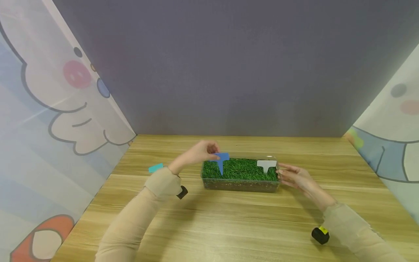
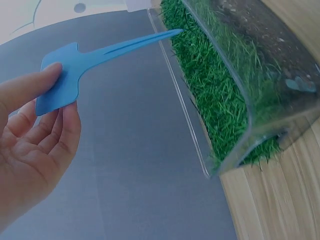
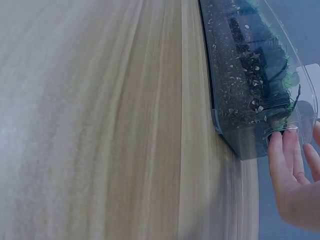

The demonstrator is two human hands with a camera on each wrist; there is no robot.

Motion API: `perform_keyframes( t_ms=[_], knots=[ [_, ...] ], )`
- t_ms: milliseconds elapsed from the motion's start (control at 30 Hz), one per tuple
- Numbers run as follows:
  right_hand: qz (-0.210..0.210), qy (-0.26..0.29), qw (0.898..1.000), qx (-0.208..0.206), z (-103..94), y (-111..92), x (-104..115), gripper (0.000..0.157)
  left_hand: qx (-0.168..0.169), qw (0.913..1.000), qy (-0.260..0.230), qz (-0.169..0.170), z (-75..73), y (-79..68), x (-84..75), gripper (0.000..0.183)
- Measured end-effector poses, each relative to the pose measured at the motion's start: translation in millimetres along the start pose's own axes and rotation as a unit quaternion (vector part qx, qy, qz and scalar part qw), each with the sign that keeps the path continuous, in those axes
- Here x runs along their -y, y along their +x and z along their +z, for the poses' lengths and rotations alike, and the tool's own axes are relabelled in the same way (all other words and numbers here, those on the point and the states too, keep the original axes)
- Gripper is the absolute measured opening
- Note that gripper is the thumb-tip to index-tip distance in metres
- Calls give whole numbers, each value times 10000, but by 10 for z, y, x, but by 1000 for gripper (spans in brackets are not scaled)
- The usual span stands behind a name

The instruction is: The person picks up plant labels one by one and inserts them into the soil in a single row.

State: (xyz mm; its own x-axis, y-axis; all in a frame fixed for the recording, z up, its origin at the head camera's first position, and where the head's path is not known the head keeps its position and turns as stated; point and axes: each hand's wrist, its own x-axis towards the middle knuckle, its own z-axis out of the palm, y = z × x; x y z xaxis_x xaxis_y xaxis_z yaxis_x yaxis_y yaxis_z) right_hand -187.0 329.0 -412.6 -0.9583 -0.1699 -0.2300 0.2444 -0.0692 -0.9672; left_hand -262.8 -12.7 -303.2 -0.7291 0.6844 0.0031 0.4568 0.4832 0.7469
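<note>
My left hand pinches the wide head of a blue T-shaped plant label between thumb and fingers. The label's pointed stem slants down, its tip right at the artificial-looking grass in the left part of a clear planter box. In the left wrist view, the thumb lies flat over the label. A white plant label stands in the grass near the box's right end. There my right hand touches the end wall with mostly straight fingers.
A turquoise label lies on the wooden table left of the box, partly behind the left forearm. Brown soil-like filling with pale bits shows through the box wall. A grey panel rises behind the table.
</note>
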Motion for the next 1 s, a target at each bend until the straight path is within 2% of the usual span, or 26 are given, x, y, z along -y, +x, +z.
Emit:
perform_keyframes(
  t_ms=[167, 500, 1000],
  knots=[
    [10, 53, 10000, 0, 0, -3, 1, 42, -27, 9998, 121, 141, 63, 92, -30, 14],
    [36, -157, 9999, -48, 2, -7, 2, 55, -15, 9980, 364, 517, 214, 282, -61, 13],
    [24, 11, 10000, -46, 19, -26, 18, 52, -66, 9983, 424, 406, 437, 451, -155, 11]
  ],
)
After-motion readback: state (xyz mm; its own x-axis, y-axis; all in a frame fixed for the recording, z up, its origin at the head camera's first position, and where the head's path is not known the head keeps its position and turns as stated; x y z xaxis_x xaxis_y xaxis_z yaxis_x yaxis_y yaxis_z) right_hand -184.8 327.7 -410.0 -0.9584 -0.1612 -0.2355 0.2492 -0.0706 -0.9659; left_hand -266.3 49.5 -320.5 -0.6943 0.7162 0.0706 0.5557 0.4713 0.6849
